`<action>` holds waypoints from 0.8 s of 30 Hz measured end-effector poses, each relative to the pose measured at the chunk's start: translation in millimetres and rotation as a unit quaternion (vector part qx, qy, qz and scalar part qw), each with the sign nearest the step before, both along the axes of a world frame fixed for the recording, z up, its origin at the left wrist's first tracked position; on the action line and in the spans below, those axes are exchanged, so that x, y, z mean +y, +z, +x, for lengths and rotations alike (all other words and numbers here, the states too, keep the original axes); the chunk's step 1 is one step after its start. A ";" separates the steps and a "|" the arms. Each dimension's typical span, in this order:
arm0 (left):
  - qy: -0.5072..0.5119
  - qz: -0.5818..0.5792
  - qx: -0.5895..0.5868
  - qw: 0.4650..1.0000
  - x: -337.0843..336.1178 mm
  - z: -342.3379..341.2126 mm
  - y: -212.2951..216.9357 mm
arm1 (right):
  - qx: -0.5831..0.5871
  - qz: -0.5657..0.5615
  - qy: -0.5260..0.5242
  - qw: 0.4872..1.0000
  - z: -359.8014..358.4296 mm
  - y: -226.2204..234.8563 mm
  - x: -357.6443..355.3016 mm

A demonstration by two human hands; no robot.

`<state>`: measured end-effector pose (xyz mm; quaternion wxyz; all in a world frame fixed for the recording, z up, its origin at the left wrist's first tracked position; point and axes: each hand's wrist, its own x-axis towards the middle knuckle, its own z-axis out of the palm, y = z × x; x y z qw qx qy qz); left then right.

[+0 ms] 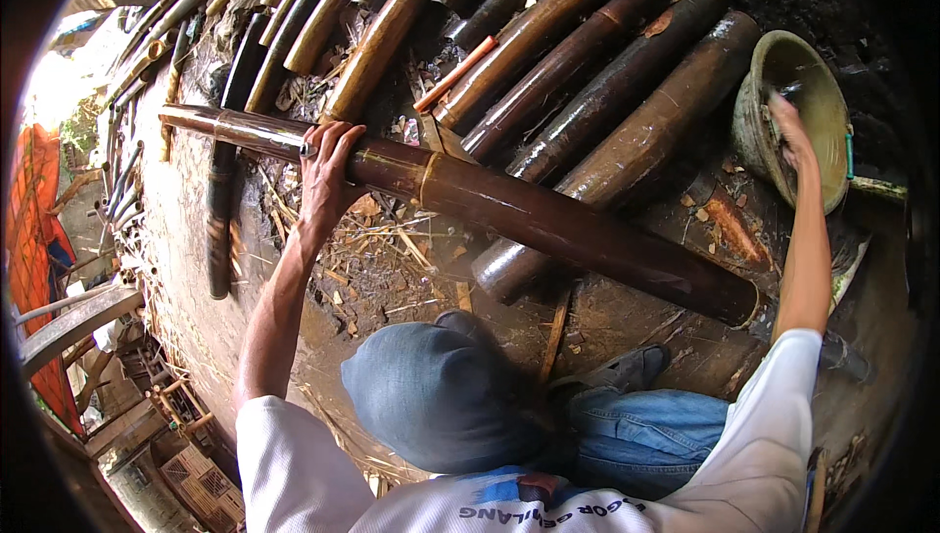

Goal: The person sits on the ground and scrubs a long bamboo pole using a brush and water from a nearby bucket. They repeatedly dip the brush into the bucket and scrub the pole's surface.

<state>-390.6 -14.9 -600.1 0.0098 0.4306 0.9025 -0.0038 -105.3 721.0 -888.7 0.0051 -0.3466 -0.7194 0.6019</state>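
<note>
A long, dark brown bamboo pole [578, 230] with a glossy surface lies slantwise before me, its thick end at the lower right and its thinner end at the upper left. My left hand [328, 166] is closed over its upper part, fingers wrapped across the top; a ring shows on one finger. At the far right my right hand [791, 132] reaches inside a grey-green bucket [840, 132] that is tilted with its mouth toward me. Motion blurs those fingers, so whether they hold anything is unclear.
Several wet bamboo poles [627, 151] lie side by side beyond the held one. A thin reddish stick [455, 75] rests among them. Wood chips and splinters litter the muddy ground [392, 283]. An orange sheet [39, 239] hangs at the far left, near stacked bamboo [162, 29].
</note>
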 end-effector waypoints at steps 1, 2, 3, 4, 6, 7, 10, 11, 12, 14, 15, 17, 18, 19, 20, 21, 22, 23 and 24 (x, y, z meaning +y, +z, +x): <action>-0.001 0.000 0.004 1.000 -4.7 2.7 -1.1 | 0.064 -0.048 -0.059 0.995 -13.2 58.8 -26.6; -0.023 0.028 0.010 0.999 8.8 -4.9 -17.6 | 0.095 -0.145 -0.061 0.983 2.3 117.4 -3.9; -0.031 0.036 0.017 0.999 7.1 -4.7 -24.3 | 0.159 -0.146 -0.129 0.968 -14.0 185.0 -50.2; -0.044 0.050 0.018 0.998 15.9 -8.4 -33.1 | 0.197 -0.120 -0.134 0.964 -18.9 240.6 -81.6; -0.065 0.059 0.020 0.996 26.1 -10.7 -38.8 | 0.185 -0.039 0.011 0.982 -40.6 294.8 -155.0; -0.065 0.048 0.005 0.997 30.2 -10.3 -37.5 | 0.218 0.005 0.103 0.970 -63.8 306.5 -208.4; -0.087 0.002 -0.029 0.996 51.6 -15.1 -30.2 | 0.219 0.183 0.210 0.935 -125.0 264.0 -379.9; -0.070 -0.016 -0.049 0.996 59.3 -18.1 -31.7 | 0.218 0.259 0.204 0.919 -140.6 239.9 -445.8; -0.057 -0.035 -0.071 0.995 69.2 -20.0 -36.3 | 0.212 0.335 0.191 0.898 -155.8 215.4 -509.2; -0.092 -0.033 -0.071 0.993 78.4 -34.9 -51.6 | 0.245 0.452 0.106 0.851 -146.4 200.4 -549.4; -0.105 -0.019 -0.074 0.992 84.2 -28.1 -44.1 | 0.194 0.536 0.067 0.819 -134.4 189.7 -544.6; -0.088 -0.045 -0.120 0.988 55.9 -29.9 -38.5 | 0.161 0.508 -0.005 0.846 -86.5 210.0 -520.8; -0.071 -0.068 -0.116 0.988 49.4 -27.2 -28.8 | 0.134 0.535 -0.049 0.833 -51.9 206.9 -495.7; -0.037 -0.125 -0.168 0.977 65.9 -15.1 -9.2 | 0.095 0.563 -0.097 0.815 -14.3 202.1 -462.9; -0.068 -0.136 -0.138 0.979 78.5 6.5 8.0 | 0.046 0.589 -0.130 0.796 26.0 207.8 -437.0; -0.112 -0.139 -0.113 0.977 101.8 29.9 12.9 | -0.052 0.614 -0.191 0.764 78.5 196.4 -406.7; -0.196 -0.105 -0.125 0.967 126.5 47.8 1.5 | -0.123 0.633 -0.246 0.724 142.9 172.4 -366.5; -0.276 -0.074 -0.135 0.949 147.6 67.0 -14.2 | -0.190 0.643 -0.300 0.679 196.9 153.4 -335.5; -0.309 -0.077 -0.150 0.936 157.8 85.3 -31.8 | -0.157 0.541 -0.408 0.719 216.5 148.1 -320.0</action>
